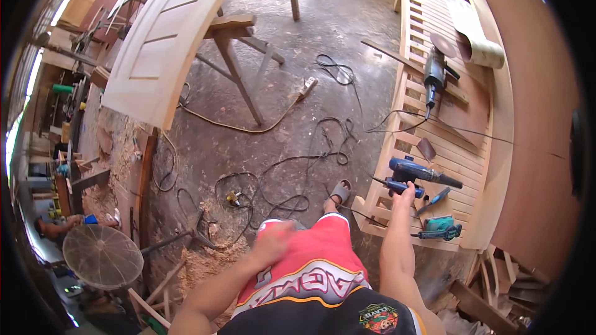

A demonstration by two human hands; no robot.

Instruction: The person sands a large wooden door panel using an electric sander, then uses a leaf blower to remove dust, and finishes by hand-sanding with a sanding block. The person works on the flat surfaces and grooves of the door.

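My right hand (407,191) is closed on the handle of a blue electric blower (419,173), over a slatted wooden bench (458,149). The blower's black nozzle points right. Blurred, my left hand (278,241) is over my red shorts; whether it is open cannot be told. Near the blower lie a blue-handled tool (434,201), a teal power sander (437,229) and a brown piece of sandpaper (426,149). Farther up the bench, an angle grinder or polisher (435,74) with a round disc rests across wooden strips, beside a roll of abrasive sheet (484,53).
A panelled wooden door (153,51) lies on sawhorses (240,77) at the upper left. Black cords (284,204) and a power strip (307,87) are on the floor. Wood shavings (205,265), a pedestal fan (103,256) and another person (60,228) are at the lower left.
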